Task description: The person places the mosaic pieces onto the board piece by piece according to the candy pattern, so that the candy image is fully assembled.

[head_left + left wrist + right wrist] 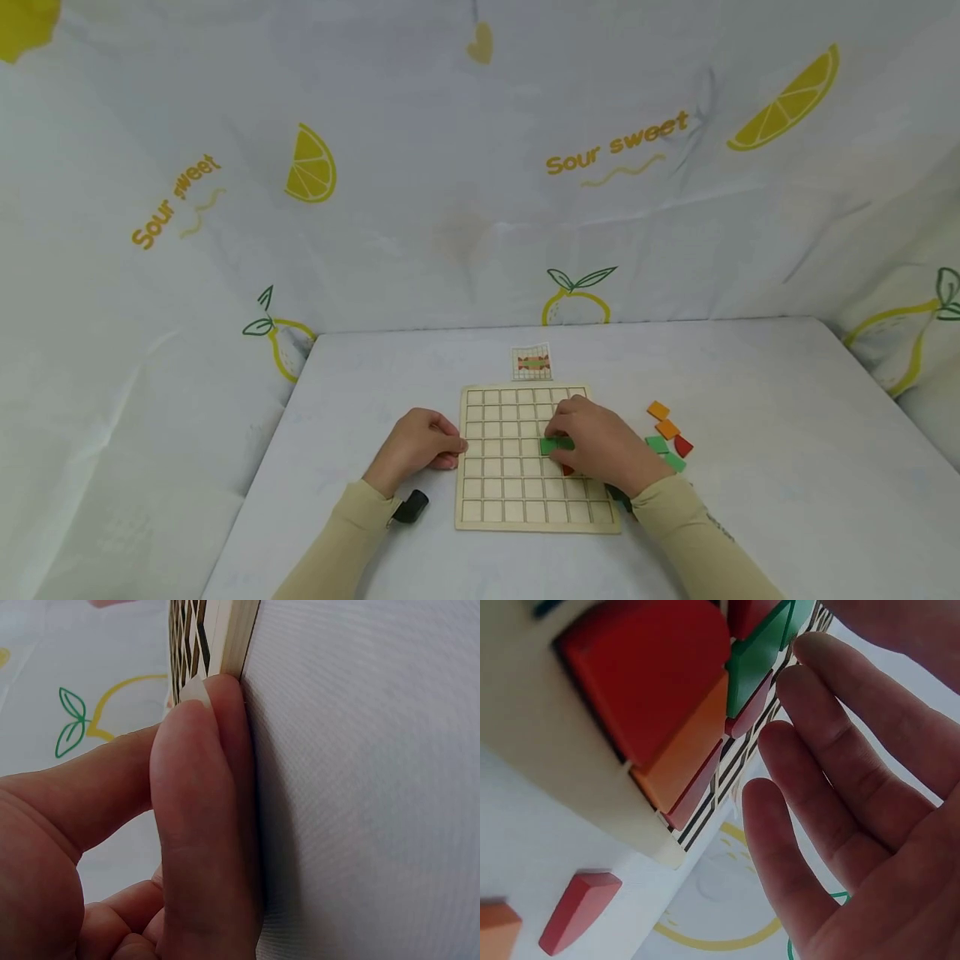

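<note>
At the left side of the wooden grid board [492,492], my left hand [420,446] grips the edge between thumb and finger. The left wrist view shows the thumb [196,795] lying along a fingertip right at the board's edge. My right hand [600,437] is over the right half of the board, its fingers lightly bent around green tiles [549,447]. Seen from the right wrist, its fingers [840,750] are spread out beside the green tile [754,660]. Red [649,671] and orange [686,742] tiles lie on the grid there, mostly hidden under the hand in the head view.
A small pattern card [532,363] lies behind the board. To the right are loose orange tiles [658,410], green tiles [657,444] and a red piece [683,446]. A lemon-printed cloth [450,250] hangs behind the white table [787,467].
</note>
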{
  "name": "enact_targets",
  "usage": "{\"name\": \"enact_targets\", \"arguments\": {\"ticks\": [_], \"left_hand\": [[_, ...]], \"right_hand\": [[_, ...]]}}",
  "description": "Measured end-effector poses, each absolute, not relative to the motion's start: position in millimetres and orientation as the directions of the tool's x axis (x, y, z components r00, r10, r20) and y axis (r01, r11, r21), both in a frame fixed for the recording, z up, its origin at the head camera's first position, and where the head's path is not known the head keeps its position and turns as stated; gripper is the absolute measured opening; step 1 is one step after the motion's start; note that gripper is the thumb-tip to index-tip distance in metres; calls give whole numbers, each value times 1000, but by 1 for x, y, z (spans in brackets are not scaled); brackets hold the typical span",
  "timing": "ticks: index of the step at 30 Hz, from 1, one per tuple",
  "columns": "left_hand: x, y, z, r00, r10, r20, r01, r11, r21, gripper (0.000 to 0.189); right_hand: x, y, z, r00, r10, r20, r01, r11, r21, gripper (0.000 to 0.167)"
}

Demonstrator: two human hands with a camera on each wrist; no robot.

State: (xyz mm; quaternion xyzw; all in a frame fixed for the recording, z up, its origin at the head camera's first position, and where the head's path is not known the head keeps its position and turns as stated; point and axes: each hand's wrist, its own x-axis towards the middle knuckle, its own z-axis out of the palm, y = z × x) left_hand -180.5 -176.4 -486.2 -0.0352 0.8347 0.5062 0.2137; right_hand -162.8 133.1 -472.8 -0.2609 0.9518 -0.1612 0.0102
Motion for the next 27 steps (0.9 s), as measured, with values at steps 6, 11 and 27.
{"name": "enact_targets", "arguments": {"ticks": [6, 11, 27], "left_hand": [[-183, -174, -486, -905, 159, -395, -273, 496, 824, 21], [-183, -171, -486, -905, 169, -391, -265, 496, 827, 20], [-179, -172, -487, -907, 147, -396, -275, 505, 818, 23]], "right_hand": [[-162, 135, -473, -863, -500, 68, -497, 817, -292, 15], [-160, 145, -468, -891, -452, 43, -438, 829, -348, 14], [-137, 259, -454, -959, -260, -110, -213, 923, -319, 16]]}}
